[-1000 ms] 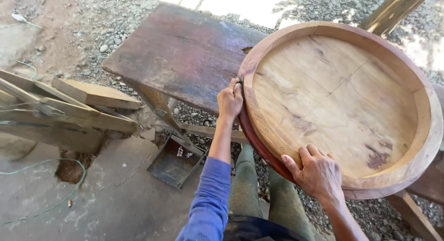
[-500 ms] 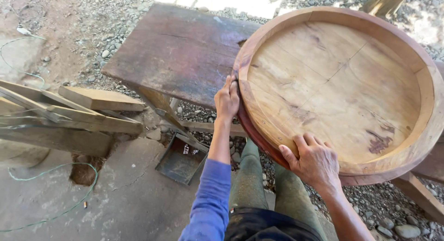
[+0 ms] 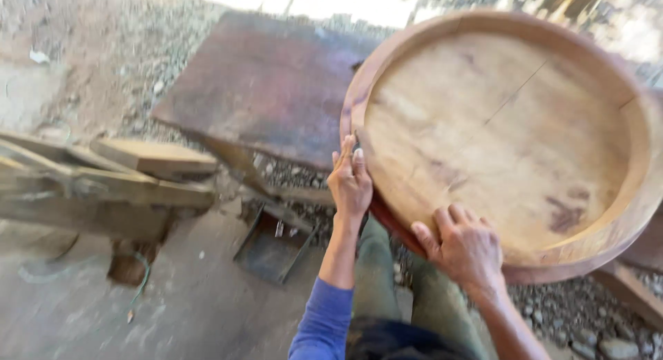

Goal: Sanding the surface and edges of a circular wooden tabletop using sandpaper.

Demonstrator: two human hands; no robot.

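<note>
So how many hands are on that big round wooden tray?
2. The left hand presses flat against the tray's left outer rim; the right hand grips its lower rim, fingers curled over the edge. No others show.

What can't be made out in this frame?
- Head view is motion-blurred: fine detail is lost everywhere.
- Round wooden tray: right rim cut off by the frame edge; its underside faces away.
- Left hand: palm hidden against the rim.
- Small metal tray on the ground: contents too blurred.

Hands: two, left hand (image 3: 350, 184), right hand (image 3: 464, 246)
Round wooden tray (image 3: 507, 135): one
Bench top (image 3: 266, 87): one
Metal pan (image 3: 271, 249): one
</note>
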